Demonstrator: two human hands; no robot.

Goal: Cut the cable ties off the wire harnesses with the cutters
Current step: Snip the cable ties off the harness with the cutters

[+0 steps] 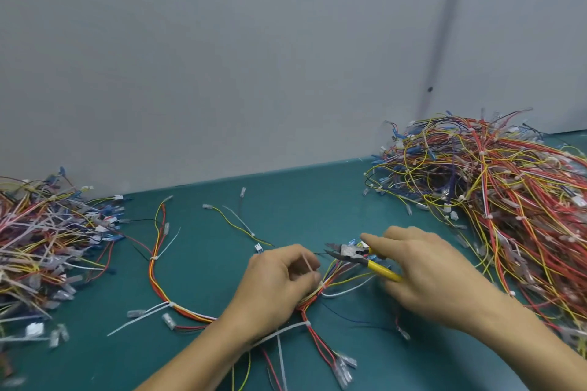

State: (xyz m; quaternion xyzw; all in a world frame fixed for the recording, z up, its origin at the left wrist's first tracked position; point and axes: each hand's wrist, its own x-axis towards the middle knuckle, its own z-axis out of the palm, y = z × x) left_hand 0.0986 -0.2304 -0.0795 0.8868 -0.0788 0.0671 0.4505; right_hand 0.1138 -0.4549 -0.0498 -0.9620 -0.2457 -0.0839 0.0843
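A smooth matte teal table (pixel 317 194) meets a plain grey wall panel (pixel 222 57). At far right lies a big tangled heap of red, yellow and blue wire harnesses (pixel 495 200), and at left a smaller, paler heap (pixel 47 241). One red-orange-yellow harness (pixel 158 279) curves across the near middle. The left hand (pixel 279 282) grips its bundle, fingers pinching a thin white plastic cable tie (pixel 307 263). The right hand (pixel 435 273) grasps the yellow-handled steel cutters (pixel 359 259), jaws parted just beside the tie.
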